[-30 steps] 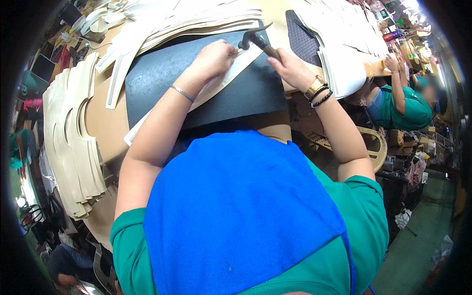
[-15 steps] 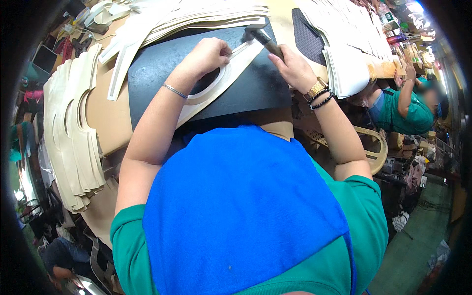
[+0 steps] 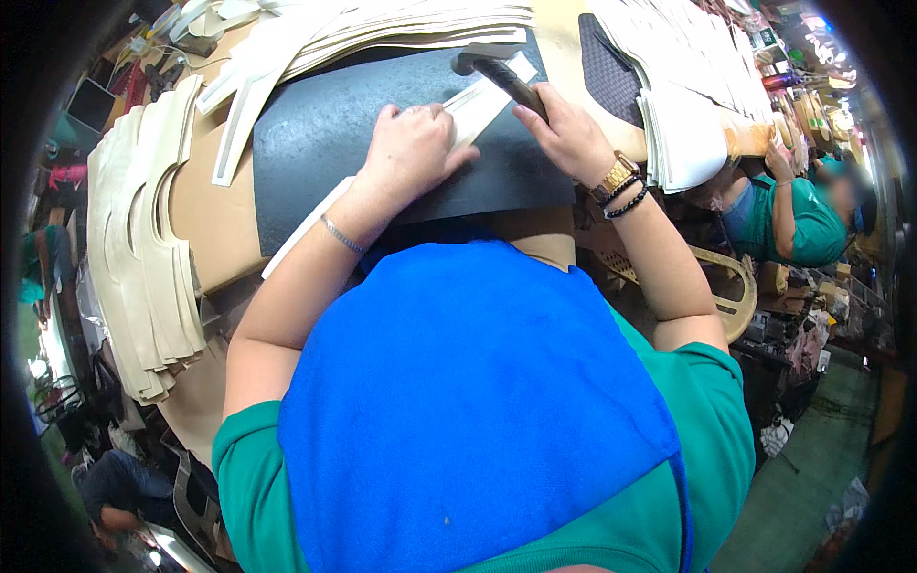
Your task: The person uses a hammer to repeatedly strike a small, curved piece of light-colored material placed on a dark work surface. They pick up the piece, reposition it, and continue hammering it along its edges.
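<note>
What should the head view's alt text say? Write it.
A person's right hand grips a hammer over a pale strip that the left hand presses onto a black mat; stacks of cream cut pieces surround the bench.

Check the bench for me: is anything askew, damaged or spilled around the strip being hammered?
Nothing stands out. The left hand presses the cream strip flat on the black mat, the right hand grips the hammer, and the stacks of cut cream pieces sit orderly.
</note>
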A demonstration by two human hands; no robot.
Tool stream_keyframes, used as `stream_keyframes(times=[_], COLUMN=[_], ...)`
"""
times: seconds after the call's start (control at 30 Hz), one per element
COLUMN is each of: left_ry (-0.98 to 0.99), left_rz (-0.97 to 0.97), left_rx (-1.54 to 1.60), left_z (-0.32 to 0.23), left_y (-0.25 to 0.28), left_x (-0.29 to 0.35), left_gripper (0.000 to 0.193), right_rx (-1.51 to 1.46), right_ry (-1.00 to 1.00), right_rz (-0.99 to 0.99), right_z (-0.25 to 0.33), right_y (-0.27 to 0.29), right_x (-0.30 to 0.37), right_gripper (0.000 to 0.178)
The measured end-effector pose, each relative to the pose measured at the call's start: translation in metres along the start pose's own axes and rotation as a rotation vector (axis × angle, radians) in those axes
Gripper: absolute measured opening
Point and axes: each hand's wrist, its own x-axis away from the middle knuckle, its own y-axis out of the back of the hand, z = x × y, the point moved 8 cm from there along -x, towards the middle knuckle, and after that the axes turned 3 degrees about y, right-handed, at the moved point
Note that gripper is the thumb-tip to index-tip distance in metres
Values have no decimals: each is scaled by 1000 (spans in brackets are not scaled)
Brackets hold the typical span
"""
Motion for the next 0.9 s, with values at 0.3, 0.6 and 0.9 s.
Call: stream_keyframes(times=[0.3,0.6,0.9], left_ry=[-38,70,259], left_rz=[-107,-3,309], left_rx=[86,285,310], left_z=[3,33,47], left_y=[-2,-2,-16], left_x=[30,16,-9], left_gripper=[31,33,47], right_rx=[-25,-176,-147], right_ry=[56,38,-13], right_rz=[77,19,-42], right_z=[9,-8,-9], right_y=[-7,-16,-23], right_x=[7,41,45], right_gripper=[39,37,36])
